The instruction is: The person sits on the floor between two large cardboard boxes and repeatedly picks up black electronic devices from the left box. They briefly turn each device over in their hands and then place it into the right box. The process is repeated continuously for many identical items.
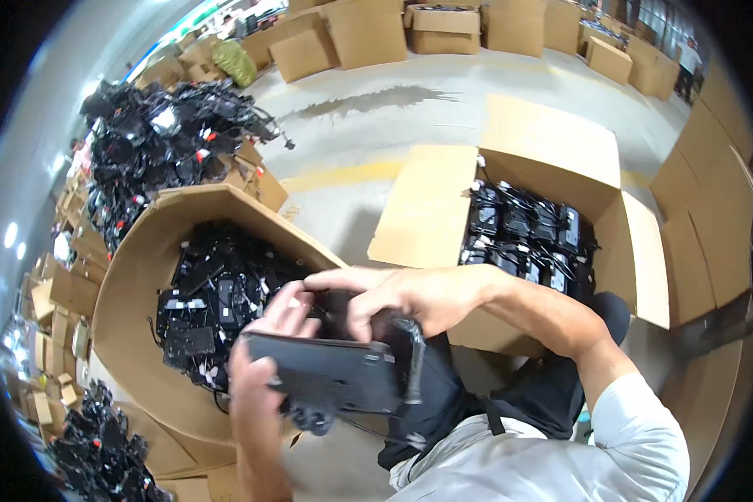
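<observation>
A flat black rectangular electronic unit [326,371] with a cable is held in front of my body, slightly tilted. My left hand [255,376] is closed round its left end, the thumb on the near face and the fingers behind. Above its upper edge, my right hand [414,297] curls its thumb and fingers round something dark and blurred, which I cannot make out. A dark cable bundle in clear wrap [412,360] hangs by the unit's right end. Below the unit shows a black coiled cable [312,416], smeared by motion.
A large open carton [134,276] at left holds many black units and cables. Another open carton [427,197] at right contains similar units in rows. Heaps of wrapped black parts [142,151] rise at far left. More cartons [364,38] line the back; a person [688,67] stands far right.
</observation>
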`<action>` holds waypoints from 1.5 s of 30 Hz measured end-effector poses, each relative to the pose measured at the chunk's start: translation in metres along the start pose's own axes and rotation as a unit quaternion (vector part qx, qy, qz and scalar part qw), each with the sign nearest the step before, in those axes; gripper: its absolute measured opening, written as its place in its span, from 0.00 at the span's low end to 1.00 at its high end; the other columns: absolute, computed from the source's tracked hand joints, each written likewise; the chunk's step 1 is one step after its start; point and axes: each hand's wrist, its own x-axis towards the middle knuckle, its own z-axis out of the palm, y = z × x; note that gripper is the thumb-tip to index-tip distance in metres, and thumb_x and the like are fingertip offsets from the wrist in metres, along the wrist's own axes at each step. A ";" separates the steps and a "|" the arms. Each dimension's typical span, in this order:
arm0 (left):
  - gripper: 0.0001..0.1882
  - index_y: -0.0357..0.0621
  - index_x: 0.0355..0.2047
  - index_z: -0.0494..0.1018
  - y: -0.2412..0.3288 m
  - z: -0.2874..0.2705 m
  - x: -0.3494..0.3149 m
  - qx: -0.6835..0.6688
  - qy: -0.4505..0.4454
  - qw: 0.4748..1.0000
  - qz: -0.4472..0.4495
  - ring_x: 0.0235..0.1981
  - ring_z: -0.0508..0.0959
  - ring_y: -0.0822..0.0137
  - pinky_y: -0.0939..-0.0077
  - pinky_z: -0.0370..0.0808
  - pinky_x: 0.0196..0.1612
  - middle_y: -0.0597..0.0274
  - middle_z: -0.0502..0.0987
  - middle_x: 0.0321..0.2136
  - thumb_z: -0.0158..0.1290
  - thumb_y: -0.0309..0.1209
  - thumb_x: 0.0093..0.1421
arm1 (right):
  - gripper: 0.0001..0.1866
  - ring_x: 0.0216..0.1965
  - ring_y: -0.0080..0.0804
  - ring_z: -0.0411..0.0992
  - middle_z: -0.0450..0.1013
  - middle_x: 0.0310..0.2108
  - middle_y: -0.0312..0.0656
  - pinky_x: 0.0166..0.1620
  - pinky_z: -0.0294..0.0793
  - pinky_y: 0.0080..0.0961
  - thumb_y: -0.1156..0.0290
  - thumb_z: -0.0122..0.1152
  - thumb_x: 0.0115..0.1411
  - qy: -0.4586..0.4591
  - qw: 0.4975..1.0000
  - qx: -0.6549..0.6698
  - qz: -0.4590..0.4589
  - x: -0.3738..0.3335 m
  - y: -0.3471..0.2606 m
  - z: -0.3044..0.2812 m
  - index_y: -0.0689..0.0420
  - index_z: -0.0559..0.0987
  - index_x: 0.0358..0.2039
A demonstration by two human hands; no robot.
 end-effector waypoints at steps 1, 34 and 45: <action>0.33 0.39 0.42 0.74 -0.025 -0.010 0.006 -0.005 -0.033 0.998 -0.061 0.45 0.77 0.64 0.67 0.77 0.49 0.56 0.77 0.40 0.74 0.47 0.44 | 0.19 0.77 0.50 0.46 0.44 0.75 0.62 0.69 0.58 0.38 0.89 0.63 0.47 -0.009 0.999 0.003 -0.031 0.002 -0.003 0.005 0.58 0.75 0.39; 0.16 0.29 0.46 0.75 -0.274 0.356 0.219 0.258 -0.455 0.824 -0.221 0.30 0.83 0.70 0.76 0.78 0.31 0.62 0.81 0.28 0.61 0.24 0.59 | 0.24 0.47 0.31 0.78 0.79 0.45 0.43 0.56 0.77 0.30 0.64 0.69 0.62 0.830 0.545 0.089 0.079 -0.430 -0.035 -0.106 0.65 0.74 0.53; 0.17 0.35 0.51 0.77 -0.223 0.309 0.257 0.548 -0.362 0.690 0.306 0.53 0.79 0.51 0.60 0.71 0.60 0.50 0.81 0.49 0.60 0.23 0.60 | 0.33 0.46 0.39 0.78 0.77 0.50 0.50 0.49 0.78 0.43 0.51 0.65 0.63 0.947 0.106 0.039 0.302 -0.632 0.170 -0.068 0.67 0.73 0.56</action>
